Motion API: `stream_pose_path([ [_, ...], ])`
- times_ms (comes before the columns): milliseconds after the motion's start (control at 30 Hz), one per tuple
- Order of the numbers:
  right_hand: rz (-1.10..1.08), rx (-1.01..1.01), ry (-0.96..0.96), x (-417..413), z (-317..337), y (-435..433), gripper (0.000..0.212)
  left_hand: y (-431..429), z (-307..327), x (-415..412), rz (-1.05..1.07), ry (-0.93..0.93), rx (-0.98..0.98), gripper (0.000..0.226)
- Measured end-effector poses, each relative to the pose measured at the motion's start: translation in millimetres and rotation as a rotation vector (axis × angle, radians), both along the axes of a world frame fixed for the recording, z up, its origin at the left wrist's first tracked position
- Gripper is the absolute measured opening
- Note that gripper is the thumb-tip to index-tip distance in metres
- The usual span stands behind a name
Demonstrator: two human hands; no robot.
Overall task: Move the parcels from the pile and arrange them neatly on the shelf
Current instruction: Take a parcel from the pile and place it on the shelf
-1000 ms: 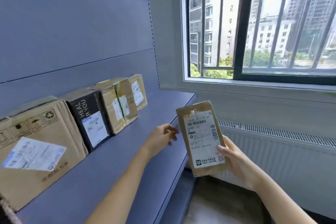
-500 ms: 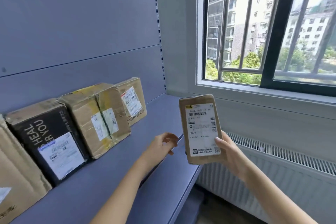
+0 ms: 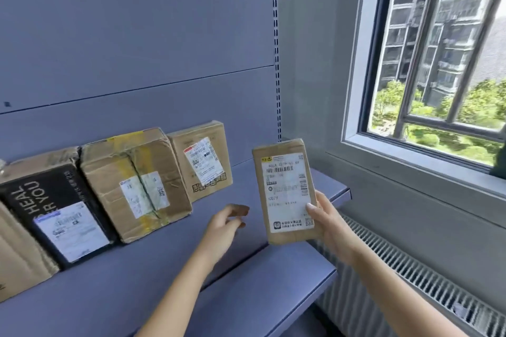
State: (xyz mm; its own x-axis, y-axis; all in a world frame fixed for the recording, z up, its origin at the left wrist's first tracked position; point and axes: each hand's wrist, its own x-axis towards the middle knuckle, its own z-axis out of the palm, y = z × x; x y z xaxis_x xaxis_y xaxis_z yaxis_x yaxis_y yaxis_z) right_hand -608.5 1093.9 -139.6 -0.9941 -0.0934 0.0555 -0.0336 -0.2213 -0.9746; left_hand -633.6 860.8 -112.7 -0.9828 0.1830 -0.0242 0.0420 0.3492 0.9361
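A flat brown cardboard parcel (image 3: 286,191) is clamped upright in the right hand (image 3: 325,223); left hand (image 3: 224,227) loosely curled, empty. Stood unsupported on the blue-grey metal shelf (image 3: 273,282), it could be toppled.

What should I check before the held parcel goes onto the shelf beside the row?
1. Hold: right hand grips the flat parcel, thumb on its label: ok.
2. Spare hand: left hand holds nothing, fingers relaxed: ok.
3. Space: bare shelf right of the end box: ok.
4. Facing: the parcel's label faces outward like the end box's: ok.
5. Neighbour: whether the end box stands firm against the back panel: cannot tell.
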Motion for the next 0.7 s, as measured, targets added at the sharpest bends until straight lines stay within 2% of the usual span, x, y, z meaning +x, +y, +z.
stream_pose_path([
  [100,0.052,0.040,0.005,-29.5,-10.3,3.6,0.092,3.1,-1.8,-9.5,0.085,0.009,0.112,0.034],
  [200,0.081,0.220,0.017,-52.9,-16.4,11.7,0.056,11.0,-8.9,-21.6,0.106,-0.011,0.211,0.033],
  [233,0.074,0.272,0.016,-60.3,-17.9,16.4,0.050,14.0,-12.1,-27.1,0.105,-0.020,0.230,0.034],
  [467,0.188,0.468,0.037,-123.2,-20.6,38.8,0.054,42.7,-16.2,-83.4,0.073,-0.035,0.315,0.039],
  [700,0.160,0.554,0.059,-179.1,-28.1,31.8,0.044,40.4,-33.0,-134.1,0.106,-0.031,0.226,0.049],
])
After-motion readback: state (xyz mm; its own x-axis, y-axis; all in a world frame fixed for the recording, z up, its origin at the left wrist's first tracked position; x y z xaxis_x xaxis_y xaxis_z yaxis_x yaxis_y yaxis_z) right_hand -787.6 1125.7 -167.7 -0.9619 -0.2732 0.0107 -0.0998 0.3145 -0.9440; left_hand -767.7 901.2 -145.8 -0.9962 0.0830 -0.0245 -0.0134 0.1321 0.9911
